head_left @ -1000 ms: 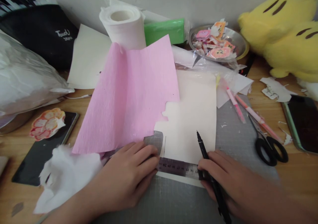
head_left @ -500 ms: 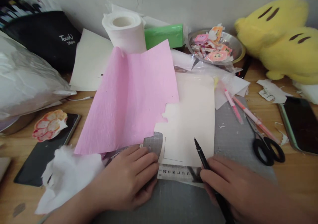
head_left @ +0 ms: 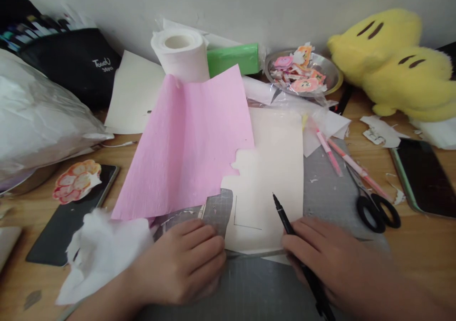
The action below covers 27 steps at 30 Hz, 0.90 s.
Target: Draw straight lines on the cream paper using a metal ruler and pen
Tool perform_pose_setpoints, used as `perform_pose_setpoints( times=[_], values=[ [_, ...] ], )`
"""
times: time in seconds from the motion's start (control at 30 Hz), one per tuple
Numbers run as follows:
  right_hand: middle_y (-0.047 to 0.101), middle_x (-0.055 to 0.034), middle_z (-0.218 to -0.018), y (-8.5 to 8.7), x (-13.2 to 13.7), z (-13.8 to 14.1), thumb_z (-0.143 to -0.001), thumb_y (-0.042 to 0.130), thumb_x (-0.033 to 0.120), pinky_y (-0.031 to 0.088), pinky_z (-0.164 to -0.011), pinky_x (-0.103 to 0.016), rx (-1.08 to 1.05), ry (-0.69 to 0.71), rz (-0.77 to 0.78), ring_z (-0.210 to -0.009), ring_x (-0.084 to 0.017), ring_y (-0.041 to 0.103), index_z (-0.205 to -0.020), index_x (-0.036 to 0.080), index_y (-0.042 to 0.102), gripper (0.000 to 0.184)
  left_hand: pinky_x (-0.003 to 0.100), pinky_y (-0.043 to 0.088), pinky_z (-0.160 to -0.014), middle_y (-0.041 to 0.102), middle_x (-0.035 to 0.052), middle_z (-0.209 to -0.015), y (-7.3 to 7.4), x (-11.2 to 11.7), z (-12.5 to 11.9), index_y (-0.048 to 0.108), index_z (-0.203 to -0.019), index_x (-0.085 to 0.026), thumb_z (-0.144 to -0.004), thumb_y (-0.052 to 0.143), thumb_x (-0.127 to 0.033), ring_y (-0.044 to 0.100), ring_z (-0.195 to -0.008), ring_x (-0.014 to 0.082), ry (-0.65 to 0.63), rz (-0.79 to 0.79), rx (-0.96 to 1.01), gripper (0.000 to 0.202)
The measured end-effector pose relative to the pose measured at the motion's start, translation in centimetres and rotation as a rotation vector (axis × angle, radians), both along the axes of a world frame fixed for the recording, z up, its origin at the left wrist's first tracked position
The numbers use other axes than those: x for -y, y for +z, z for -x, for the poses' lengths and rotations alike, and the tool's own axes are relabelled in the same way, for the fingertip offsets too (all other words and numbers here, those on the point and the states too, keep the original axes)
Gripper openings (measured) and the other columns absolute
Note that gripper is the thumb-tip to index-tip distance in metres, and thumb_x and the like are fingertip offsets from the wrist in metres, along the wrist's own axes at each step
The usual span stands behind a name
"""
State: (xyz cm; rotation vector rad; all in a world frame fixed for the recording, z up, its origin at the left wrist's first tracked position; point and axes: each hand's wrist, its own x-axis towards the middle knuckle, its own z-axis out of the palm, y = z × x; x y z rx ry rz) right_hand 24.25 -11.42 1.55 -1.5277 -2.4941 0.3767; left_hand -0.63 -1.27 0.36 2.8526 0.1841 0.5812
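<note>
My right hand (head_left: 320,254) is closed around a black pen (head_left: 283,214), whose tip points up over a cream paper sheet (head_left: 274,164). An L-shaped pen line (head_left: 244,221) is drawn on the sheet's lower left. My left hand (head_left: 181,264) has its fingers bent over the left end of a metal ruler (head_left: 252,253). The ruler shows only as a thin edge along the sheet's near border. A pink crepe paper (head_left: 192,140) overlaps the cream sheet from the left. Everything lies on a grey cutting mat (head_left: 327,197).
Black scissors (head_left: 377,209) and pink pens (head_left: 340,157) lie right of the mat, with a phone (head_left: 423,178) beyond. At left are a phone (head_left: 53,231), a sticker (head_left: 76,181), white fluff (head_left: 103,250) and a plastic bag (head_left: 35,117). A tissue roll (head_left: 180,55), sticker bowl (head_left: 302,69) and yellow plush (head_left: 392,64) line the wall.
The ruler has slid toward me off the cream sheet and now shows only its edge, uncovering the L-shaped line. Both hands drew back slightly with it.
</note>
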Motion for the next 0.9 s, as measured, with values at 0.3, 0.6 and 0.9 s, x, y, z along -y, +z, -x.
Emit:
perform_pose_setpoints(
  times=[0.3,0.6,0.9],
  values=[
    [0.063,-0.0063,-0.077,1.0,-0.8,-0.4,-0.095,0.026,0.011,0.039,-0.076,-0.035,-0.053,-0.020,-0.196,-0.080,-0.021,0.056,-0.088,0.017,0.062,0.036,0.030,0.048,-0.053,0.065,-0.0011,-0.065,-0.2,0.8,0.7,0.062,-0.064,-0.017,-0.080,0.046,-0.010,0.060,-0.058,0.0144,-0.058,-0.132,0.220,0.024],
    [0.064,-0.0064,-0.092,1.0,-0.9,-0.7,-0.085,0.054,0.013,0.037,-0.083,-0.034,-0.244,-0.122,-0.250,-0.086,-0.018,0.054,-0.087,0.018,0.053,0.005,0.025,0.055,-0.061,0.070,-0.0004,-0.068,0.7,0.1,1.5,0.064,-0.075,-0.015,-0.086,0.045,-0.007,0.065,-0.068,0.0122,0.037,-0.130,0.198,0.023],
    [0.060,-0.0023,-0.076,0.1,-0.5,-0.5,-0.075,0.060,0.010,0.045,-0.059,-0.032,-0.048,0.044,0.120,-0.069,-0.021,0.056,-0.082,0.022,0.058,0.013,0.031,0.046,-0.077,0.071,-0.0039,-0.101,-0.1,-0.5,0.9,0.067,-0.097,-0.017,-0.091,0.046,-0.009,0.062,-0.087,0.0151,-0.108,-0.068,0.037,0.023]
  ],
)
